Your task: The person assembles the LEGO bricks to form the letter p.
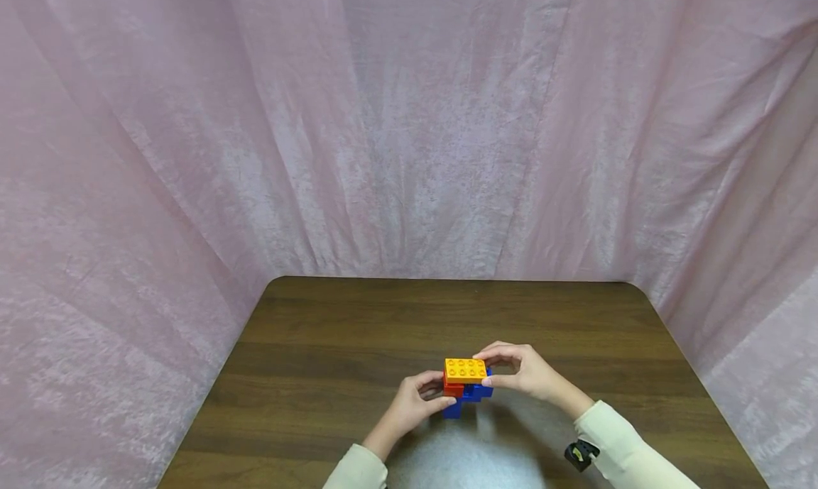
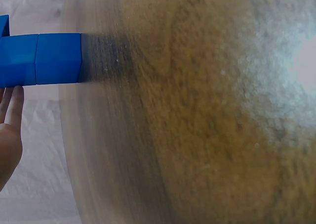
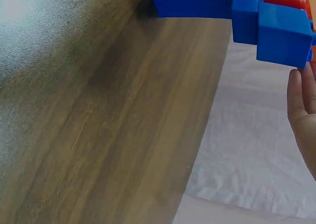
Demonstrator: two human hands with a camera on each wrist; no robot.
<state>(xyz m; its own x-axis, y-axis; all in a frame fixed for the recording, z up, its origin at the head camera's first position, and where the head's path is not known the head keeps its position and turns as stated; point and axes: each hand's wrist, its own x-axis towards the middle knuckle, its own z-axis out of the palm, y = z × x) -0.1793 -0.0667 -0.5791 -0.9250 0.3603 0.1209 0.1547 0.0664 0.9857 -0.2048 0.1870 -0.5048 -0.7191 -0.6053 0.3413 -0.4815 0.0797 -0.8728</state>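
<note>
A small stack of toy building bricks stands on the table, with blue bricks (image 1: 452,409) below and a red brick (image 1: 454,390) above them. Across the top lies a yellow brick (image 1: 465,370), studs up. My left hand (image 1: 411,407) grips the stack's left side, its thumb in front of the blue and red bricks. At the yellow brick's right end, my right hand (image 1: 527,372) pinches it between thumb and fingers, beside a blue brick (image 3: 284,34) that juts out to the right. In the left wrist view, fingertips touch the side of a blue brick (image 2: 58,58).
The brown wooden table (image 1: 332,347) has rounded far corners. Pink curtains (image 1: 434,134) hang behind it and on both sides. A black device (image 1: 580,455) is strapped at the right sleeve. Light glares off the tabletop near the front.
</note>
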